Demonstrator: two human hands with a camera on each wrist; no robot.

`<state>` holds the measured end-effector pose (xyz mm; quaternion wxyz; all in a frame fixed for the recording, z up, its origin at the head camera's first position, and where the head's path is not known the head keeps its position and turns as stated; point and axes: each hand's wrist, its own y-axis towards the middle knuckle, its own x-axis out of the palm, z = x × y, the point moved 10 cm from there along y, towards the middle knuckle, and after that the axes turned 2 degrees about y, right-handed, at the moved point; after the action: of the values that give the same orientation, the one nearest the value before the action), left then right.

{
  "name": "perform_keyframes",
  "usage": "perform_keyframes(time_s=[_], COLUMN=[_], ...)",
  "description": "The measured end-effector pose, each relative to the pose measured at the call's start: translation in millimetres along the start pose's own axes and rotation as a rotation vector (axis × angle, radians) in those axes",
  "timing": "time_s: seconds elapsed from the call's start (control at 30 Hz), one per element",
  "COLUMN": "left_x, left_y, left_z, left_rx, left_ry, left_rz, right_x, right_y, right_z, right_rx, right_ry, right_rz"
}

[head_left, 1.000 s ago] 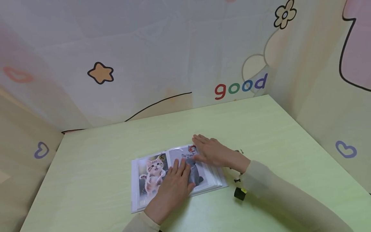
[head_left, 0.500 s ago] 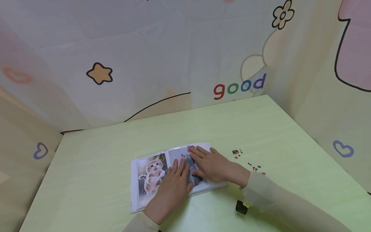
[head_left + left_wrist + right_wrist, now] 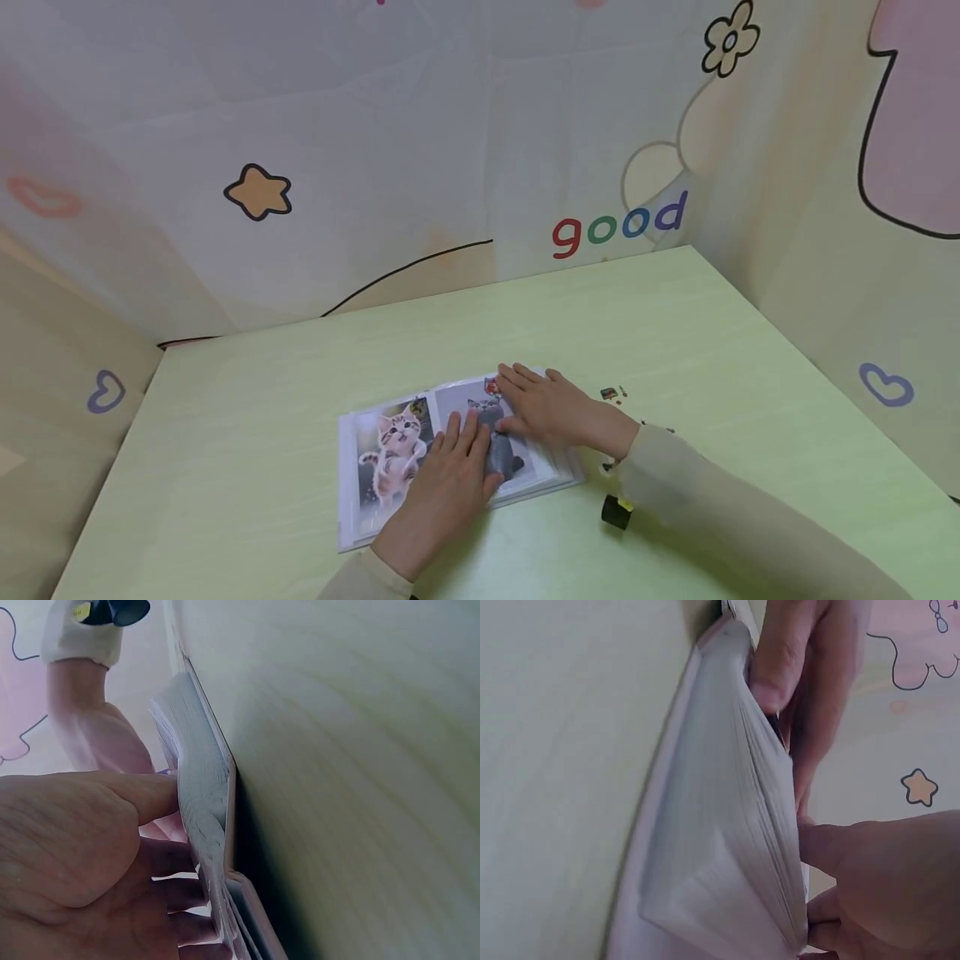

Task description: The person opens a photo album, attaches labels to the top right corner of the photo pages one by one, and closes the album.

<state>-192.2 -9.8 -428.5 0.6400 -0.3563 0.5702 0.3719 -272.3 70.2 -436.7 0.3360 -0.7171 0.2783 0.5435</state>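
A photo album (image 3: pixel 347 483) lies spread on the table with thick stacks of clear-sleeved pages. Its left page shows a light striped kitten picture (image 3: pixel 399 442), its right page a grey cat picture (image 3: pixel 501 460). My left hand (image 3: pixel 450 479) rests with straight fingers across the album's lower middle, partly covering both pictures. Flat on the upper right page lies my right hand (image 3: pixel 555 408), fingers extended beside a small red cat-like sticker (image 3: pixel 492 386). In the right wrist view, the page edges (image 3: pixel 720 802) fan out above the cover under my right hand (image 3: pixel 900 877).
Several tiny colourful pieces (image 3: pixel 608 393) lie on the table right of the album, some hidden by the right forearm. A black device with a yellow tag (image 3: pixel 617 512) sits at the right sleeve's underside. A printed cloth wall (image 3: pixel 375 167) bounds the table's back.
My right hand slides down over the red sticker, then back up and away, uncovering it again. The left hand stays in place, and the album barely shifts.
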Motion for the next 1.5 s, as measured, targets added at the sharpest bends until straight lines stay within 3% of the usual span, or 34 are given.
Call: perform_keyframes(time_s=[0.3,0.7,0.87,1.03,1.2,1.37,1.5], left_x=[-1.4,-0.5,-0.7,-0.4,-1.2,-1.7,-0.8], left_y=[0.0,-0.1,-0.3,-0.7,-1.0,-1.3,-0.8], left_z=[0.8,0.3,-0.5,-0.2,0.7,0.8,0.7], left_rx=[0.0,-0.001,-0.002,0.002,0.01,0.016,0.019], left_ry=[0.006,-0.017,-0.019,-0.016,0.005,0.015,0.019], left_rz=[0.007,0.007,0.013,0.003,0.009,0.032,0.039], right_x=[-5.2,-2.0,-1.7,-4.3,-9.5,-8.3,-2.7], right_y=[8.4,17.0,16.9,12.1,-0.3,-11.7,-14.8], right_z=[7.6,23.5,25.2,20.3,-0.5,-18.8,-20.1], right_rx=[0.01,0.054,0.059,0.049,-0.013,-0.05,-0.032], right_ry=[0.066,0.16,0.176,0.107,-0.009,-0.033,-0.027], right_rz=[-0.042,-0.027,0.017,0.094,0.133,0.111,0.073])
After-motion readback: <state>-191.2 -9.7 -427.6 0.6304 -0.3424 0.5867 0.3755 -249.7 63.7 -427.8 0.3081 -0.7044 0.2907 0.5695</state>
